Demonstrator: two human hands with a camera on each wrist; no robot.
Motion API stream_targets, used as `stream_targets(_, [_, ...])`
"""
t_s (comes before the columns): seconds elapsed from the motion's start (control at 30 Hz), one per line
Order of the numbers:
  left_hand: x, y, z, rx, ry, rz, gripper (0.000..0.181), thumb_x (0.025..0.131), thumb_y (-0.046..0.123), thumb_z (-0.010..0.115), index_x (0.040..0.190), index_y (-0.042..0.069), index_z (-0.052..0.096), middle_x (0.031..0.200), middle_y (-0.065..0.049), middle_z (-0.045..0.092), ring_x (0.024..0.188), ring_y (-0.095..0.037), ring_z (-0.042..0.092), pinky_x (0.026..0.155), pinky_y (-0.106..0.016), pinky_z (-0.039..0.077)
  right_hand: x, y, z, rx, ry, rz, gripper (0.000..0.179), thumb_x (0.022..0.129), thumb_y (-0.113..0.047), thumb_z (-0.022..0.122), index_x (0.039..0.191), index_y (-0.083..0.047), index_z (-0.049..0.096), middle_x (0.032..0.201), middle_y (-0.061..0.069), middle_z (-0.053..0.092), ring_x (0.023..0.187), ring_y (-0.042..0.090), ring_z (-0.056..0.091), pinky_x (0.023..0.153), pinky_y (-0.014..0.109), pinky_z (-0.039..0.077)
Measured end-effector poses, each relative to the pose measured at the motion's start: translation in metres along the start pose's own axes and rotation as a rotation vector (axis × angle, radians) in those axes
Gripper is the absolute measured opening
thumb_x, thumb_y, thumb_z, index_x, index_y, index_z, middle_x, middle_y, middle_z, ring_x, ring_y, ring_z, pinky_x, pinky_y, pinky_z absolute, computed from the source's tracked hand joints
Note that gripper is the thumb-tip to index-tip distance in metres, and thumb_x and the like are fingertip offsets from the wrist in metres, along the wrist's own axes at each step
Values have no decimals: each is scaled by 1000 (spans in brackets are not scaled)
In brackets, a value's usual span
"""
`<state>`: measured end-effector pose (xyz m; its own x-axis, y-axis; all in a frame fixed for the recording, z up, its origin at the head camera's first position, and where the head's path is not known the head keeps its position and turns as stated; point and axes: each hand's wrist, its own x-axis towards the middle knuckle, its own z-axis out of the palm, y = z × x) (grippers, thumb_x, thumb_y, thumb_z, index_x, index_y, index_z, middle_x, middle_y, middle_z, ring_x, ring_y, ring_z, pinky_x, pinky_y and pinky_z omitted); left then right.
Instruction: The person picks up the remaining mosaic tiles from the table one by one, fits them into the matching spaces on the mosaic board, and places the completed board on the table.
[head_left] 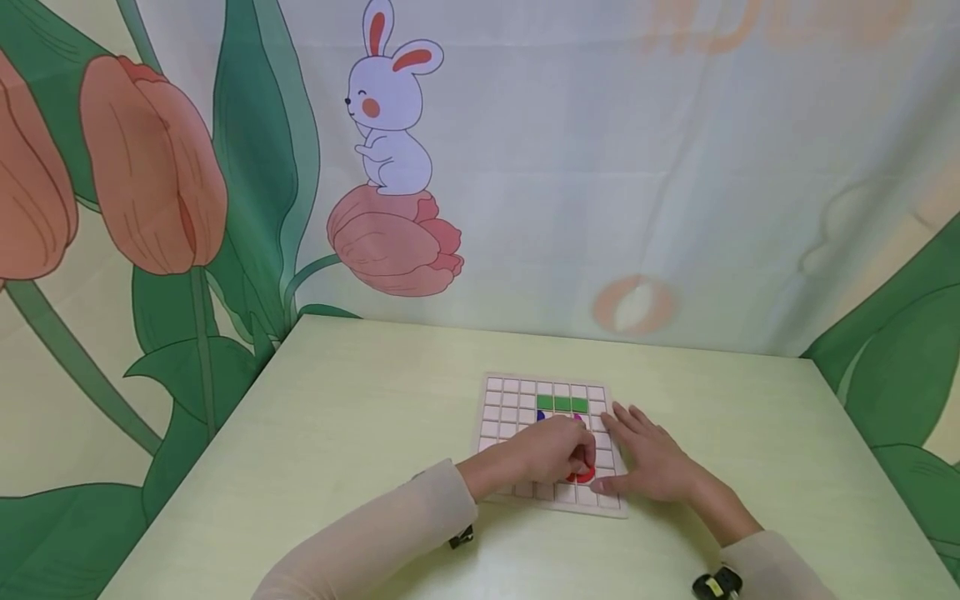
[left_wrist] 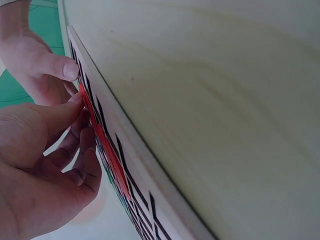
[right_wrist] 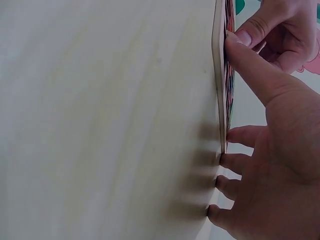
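A pale square board (head_left: 512, 413) marked with a grid of cells lies flat on the table. My left hand (head_left: 543, 454) is over its middle, and its thumb and fingers pinch a flat red piece (head_left: 587, 476) low on the right side of the grid. In the left wrist view, red (left_wrist: 116, 167) runs along the board's face under the thumb tip. My right hand (head_left: 656, 460) rests spread on the board's right edge, thumb near the red piece. A green strip (head_left: 562, 404) lies across several upper cells. Bits of blue (head_left: 541, 415) and magenta (head_left: 578, 417) show below it, mostly hidden by the left hand.
The light yellow-green table (head_left: 360, 400) extends around the board. Behind it hangs a cloth backdrop (head_left: 540, 208) printed with tulips and a rabbit. A small black device (head_left: 717, 583) is at the right sleeve, another (head_left: 462, 537) at the left.
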<state>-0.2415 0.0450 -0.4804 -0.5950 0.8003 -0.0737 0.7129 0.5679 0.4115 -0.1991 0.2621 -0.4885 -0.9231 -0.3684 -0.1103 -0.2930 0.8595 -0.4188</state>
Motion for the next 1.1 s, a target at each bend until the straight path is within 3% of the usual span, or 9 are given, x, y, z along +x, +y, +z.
stream_targets(0.33, [-2, 4, 0, 41, 14, -17, 7, 99, 16, 77, 96, 21, 74, 87, 15, 60, 83, -4, 54, 76, -15, 45, 1, -1, -1, 10, -16, 10, 113, 82, -64, 82, 163, -1, 34, 172, 26, 21, 157, 54, 13, 118, 77, 17])
stream_targets(0.63, [-1, 9, -4, 83, 23, 74, 8, 101, 14, 74, 100, 21, 77, 87, 14, 61, 82, -3, 54, 76, -13, 44, 0, 0, -5, 14, -6, 10, 112, 83, -63, 83, 163, -1, 35, 172, 26, 21, 157, 54, 13, 117, 77, 17])
stream_targets(0.83, [3, 3, -3, 67, -16, 125, 16, 99, 10, 74, 103, 24, 81, 93, 16, 65, 88, 0, 55, 84, -11, 44, 0, 0, -2, 24, -13, 11, 113, 82, -64, 82, 163, -1, 35, 171, 26, 22, 156, 55, 13, 117, 78, 17])
stream_targets(1.1, [5, -6, -4, 47, -44, 157, 15, 100, 11, 74, 104, 23, 81, 94, 14, 67, 87, -1, 55, 84, -11, 44, 4, 6, 2, -1, -2, 2, 114, 83, -68, 79, 164, -2, 34, 172, 25, 21, 157, 54, 13, 117, 77, 18])
